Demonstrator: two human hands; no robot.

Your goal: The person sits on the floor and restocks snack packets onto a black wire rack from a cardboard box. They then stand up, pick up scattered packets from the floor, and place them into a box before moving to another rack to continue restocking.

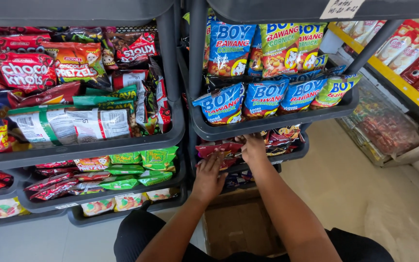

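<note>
Red snack packets (pixel 217 148) lie in the second tier of the right-hand grey plastic rack (pixel 267 125), under the shelf lip, and both hands reach in among them. The left hand (pixel 209 177) lies flat with fingers spread and extended, its fingertips resting on the glossy red foil; it grips nothing. The right hand (pixel 253 148) is deeper in the tray, fingers curled down onto the packets, but whether it pinches one cannot be told, since the fingertips are hidden. The tier above holds puffy blue, green and red corn-snack bags (pixel 263 97), standing crinkled and shiny. A brown cardboard box (pixel 238 223) sits on the floor just below the arms. To the left, a second grey rack (pixel 98 145) carries red pretzel bags (pixel 27 70) above and small green packets (pixel 141 157) below.
</note>
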